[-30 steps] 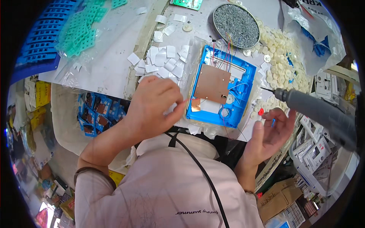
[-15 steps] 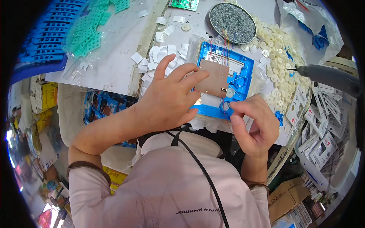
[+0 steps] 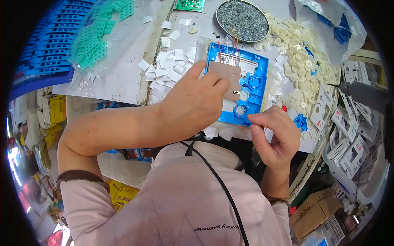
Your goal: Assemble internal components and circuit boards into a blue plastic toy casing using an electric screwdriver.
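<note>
A blue plastic casing (image 3: 261, 82) lies on the table with a brown circuit board (image 3: 230, 74) across its middle. Thin red, blue and other wires run up from the board, and a small coil (image 3: 241, 110) sits at the casing's lower right. My left hand (image 3: 197, 100) bends over the board's left side, its fingers drawn in against it; thumb and some fingertips are hidden. At the lower right corner of the casing, thumb and index finger of my right hand (image 3: 277, 133) close in a pinch at the edge. A thin red wire passes beside them.
Screws fill a round dish (image 3: 242, 20) behind the casing. Cream plastic discs (image 3: 291, 67) lie heaped to the right, near a grey screwdriver-like tool (image 3: 361, 91). White paper pieces (image 3: 168, 65) and green parts (image 3: 92, 45) lie left. White panels fill a bin (image 3: 349, 151).
My left hand has drawn its spread fingers together and moved farther over the board. My right hand keeps nearly the same pose. The whole view has shifted slightly.
</note>
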Demonstrator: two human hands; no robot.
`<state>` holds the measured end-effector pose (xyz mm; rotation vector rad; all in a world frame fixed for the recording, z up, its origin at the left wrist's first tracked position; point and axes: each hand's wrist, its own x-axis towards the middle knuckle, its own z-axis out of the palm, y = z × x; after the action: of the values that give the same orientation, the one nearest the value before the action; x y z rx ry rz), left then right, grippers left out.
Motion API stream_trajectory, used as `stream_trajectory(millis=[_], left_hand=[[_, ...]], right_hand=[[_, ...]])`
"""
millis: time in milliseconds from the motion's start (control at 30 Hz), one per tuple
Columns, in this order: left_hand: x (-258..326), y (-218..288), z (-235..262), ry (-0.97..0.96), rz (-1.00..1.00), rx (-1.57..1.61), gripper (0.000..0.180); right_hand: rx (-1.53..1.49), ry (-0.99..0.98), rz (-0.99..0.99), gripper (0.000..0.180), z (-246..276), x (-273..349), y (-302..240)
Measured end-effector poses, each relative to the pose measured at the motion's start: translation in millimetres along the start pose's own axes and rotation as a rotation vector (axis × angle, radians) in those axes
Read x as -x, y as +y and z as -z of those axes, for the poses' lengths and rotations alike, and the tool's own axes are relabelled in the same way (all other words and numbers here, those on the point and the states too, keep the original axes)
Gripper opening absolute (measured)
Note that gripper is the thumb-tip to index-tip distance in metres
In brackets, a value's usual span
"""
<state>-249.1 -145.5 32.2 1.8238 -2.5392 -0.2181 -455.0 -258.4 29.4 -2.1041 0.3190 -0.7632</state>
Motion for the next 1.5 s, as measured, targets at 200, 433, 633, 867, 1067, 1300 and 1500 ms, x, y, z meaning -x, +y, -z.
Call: stream_trajectory(millis=[200,433,633,867,1067,1300,1500], left_hand=[[13,-10,-13,0.236,0.141,0.282,0.013],[20,-13,-24,0.467,0.198,0.472,0.015],[33,4,-31,0.555,0.388,0.44,0.013],[26,16,-50,0.502,0.5,0.549,0.01],[29,23,-47,0.435,0.376,0.406,0.008],[27,29,-47,0.424,0.333,0.503,0.012],[28,19,-48,0.355,0.309,0.551,0.015]], right_hand=[[0.043,-0.073,-0.067,0.022,0,-8,3],[0.224,-0.211,-0.045,0.017,-49,-17,27],[0.306,-0.139,-0.033,0.014,-56,-12,29],[0.275,-0.146,-0.006,0.021,-63,0,26],[0.363,-0.174,-0.002,0.028,-39,1,20],[0.343,-0.276,0.092,0.02,-39,-7,34],[0.304,-0.312,0.091,0.017,-34,-8,37]])
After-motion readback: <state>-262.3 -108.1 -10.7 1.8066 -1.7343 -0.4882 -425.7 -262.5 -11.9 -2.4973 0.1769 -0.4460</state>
